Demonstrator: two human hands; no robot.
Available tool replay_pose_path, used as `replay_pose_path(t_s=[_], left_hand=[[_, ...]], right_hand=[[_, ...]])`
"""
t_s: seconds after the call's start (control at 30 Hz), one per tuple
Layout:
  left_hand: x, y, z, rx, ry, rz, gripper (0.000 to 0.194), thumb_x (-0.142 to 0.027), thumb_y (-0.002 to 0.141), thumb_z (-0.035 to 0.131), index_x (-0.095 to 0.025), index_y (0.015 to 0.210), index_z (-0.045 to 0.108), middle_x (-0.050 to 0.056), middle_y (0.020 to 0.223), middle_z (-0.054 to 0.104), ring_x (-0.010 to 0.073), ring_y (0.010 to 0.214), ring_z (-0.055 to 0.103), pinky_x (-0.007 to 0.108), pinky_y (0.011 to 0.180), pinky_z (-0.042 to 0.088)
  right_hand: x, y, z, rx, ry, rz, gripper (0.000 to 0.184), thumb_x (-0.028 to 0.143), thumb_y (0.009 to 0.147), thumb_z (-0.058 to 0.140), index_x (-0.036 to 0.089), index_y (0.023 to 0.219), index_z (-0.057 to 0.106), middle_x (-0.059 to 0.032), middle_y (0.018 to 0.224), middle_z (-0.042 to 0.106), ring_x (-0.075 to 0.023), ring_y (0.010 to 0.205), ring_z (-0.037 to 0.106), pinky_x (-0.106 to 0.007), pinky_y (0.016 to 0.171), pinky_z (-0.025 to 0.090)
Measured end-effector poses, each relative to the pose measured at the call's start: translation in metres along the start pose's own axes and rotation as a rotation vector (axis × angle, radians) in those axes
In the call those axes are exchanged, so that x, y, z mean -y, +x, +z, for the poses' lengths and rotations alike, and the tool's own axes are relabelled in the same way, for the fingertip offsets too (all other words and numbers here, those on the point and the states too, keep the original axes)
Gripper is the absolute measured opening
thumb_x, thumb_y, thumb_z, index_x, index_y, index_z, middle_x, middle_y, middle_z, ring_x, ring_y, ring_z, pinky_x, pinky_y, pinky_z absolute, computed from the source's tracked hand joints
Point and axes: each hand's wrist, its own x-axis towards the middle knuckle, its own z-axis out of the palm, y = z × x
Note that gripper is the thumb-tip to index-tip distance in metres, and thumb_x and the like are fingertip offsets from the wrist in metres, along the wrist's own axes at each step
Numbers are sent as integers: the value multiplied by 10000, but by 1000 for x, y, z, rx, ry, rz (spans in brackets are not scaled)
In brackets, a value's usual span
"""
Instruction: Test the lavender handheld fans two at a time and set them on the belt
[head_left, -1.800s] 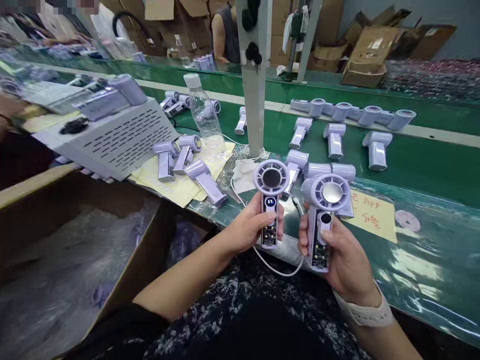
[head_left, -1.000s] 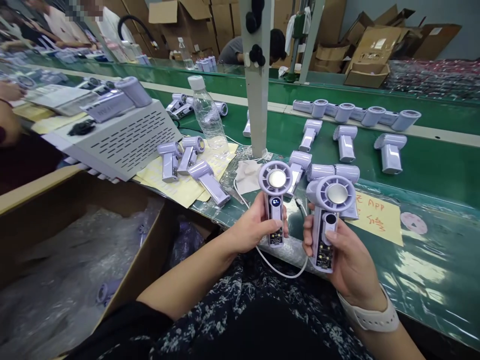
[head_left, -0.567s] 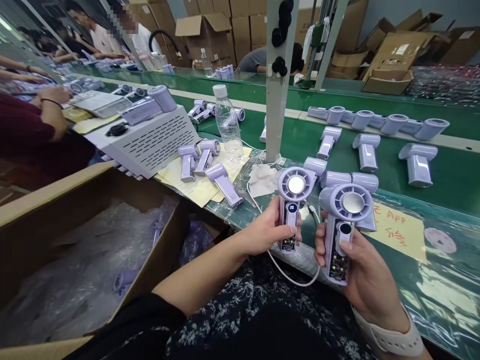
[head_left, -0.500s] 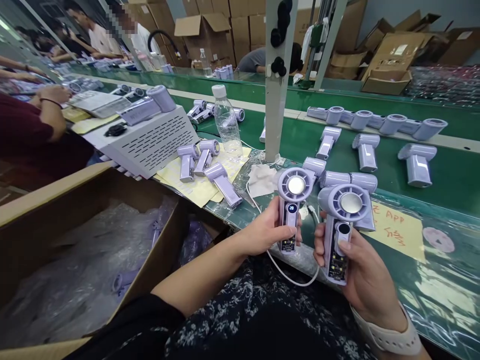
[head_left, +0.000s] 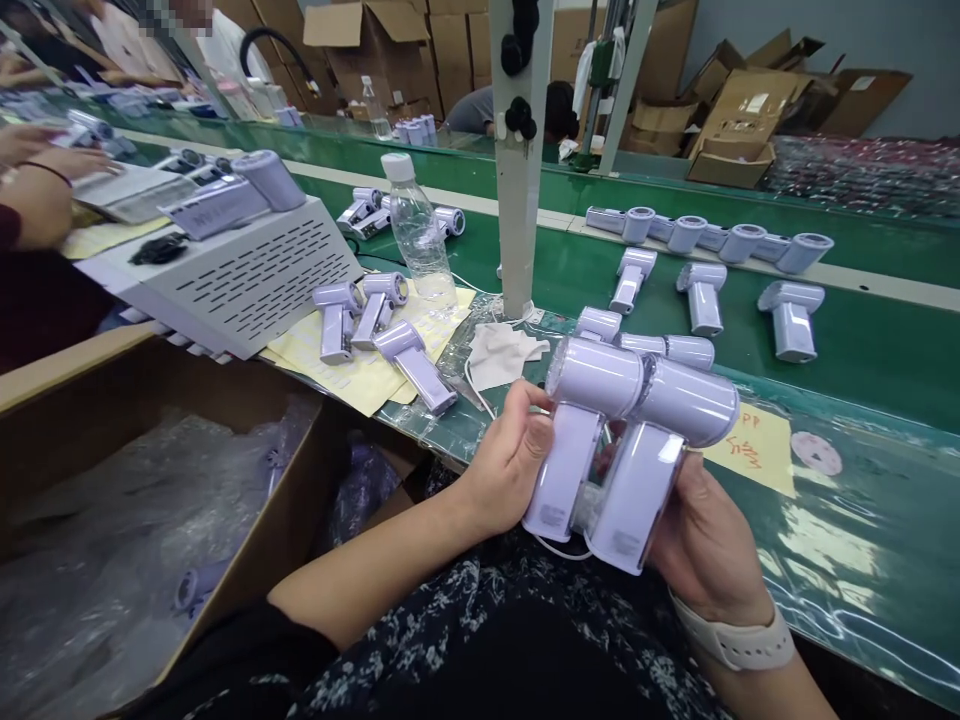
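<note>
My left hand (head_left: 508,465) grips a lilac handheld fan (head_left: 564,470) by its handle. A second lilac handheld fan (head_left: 637,490) is held by my right hand (head_left: 709,540), whose fingers are partly hidden behind it. Both fans are upright, side by side, with their heads touching or nearly so. Their plain backs face me, each with a small printed label low on the handle. The circuit boards and displays are turned out of sight. A white cable (head_left: 562,552) shows below the fans. Just behind them, more fans (head_left: 667,348) lie on the bench.
Several fans ride on the green conveyor (head_left: 885,330); others lie on yellow paper (head_left: 360,385) at left. A plastic bottle (head_left: 424,235), a metal post (head_left: 516,200) and a vented grey case (head_left: 247,270) stand nearby. An open carton (head_left: 300,480) with plastic wrap is at lower left.
Both fans have been turned from showing their front grilles and circuit boards to showing their backs, and brought closer together. Earlier, the left fan's display changed from 67 to 20.
</note>
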Motion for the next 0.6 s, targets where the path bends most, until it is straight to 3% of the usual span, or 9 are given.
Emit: replay_pose_path(t_s=[0.13,0.2,0.3,0.4,0.6], left_hand=[[-2,5,0,58,-158,-27,509,-667,929,628,-252,1203,523,23,882,699,172,738,632,280,663,486],[-1,10,0,155,-299,-105,573,-643,858,743,-225,1201,555,33,885,685,185,771,652,289,686,502],[1,15,-1,272,-456,-239,648,-606,728,879,-170,1130,617,15,840,631,157,717,644,267,656,498],[0,17,-1,230,-492,-253,561,-585,766,860,-146,1042,646,14,839,633,112,673,612,233,635,493],[-2,21,-5,222,-597,-247,313,-397,842,764,-154,1014,671,81,939,748,194,774,709,309,749,581]], right_hand=[[5,2,4,-62,5,-53,242,496,860,825,261,910,803,-60,937,811,-279,904,755,-455,889,640],[8,4,7,-50,55,6,230,478,896,763,256,947,792,-64,975,793,-274,940,736,-440,884,638],[12,5,12,24,97,94,259,471,941,649,241,919,765,-56,894,746,-225,823,693,-373,802,628],[15,4,16,63,79,88,289,471,965,584,228,889,721,-49,815,700,-195,721,634,-330,723,591],[14,2,16,22,82,73,293,490,945,571,221,930,684,-54,894,672,-185,680,611,-329,637,552]])
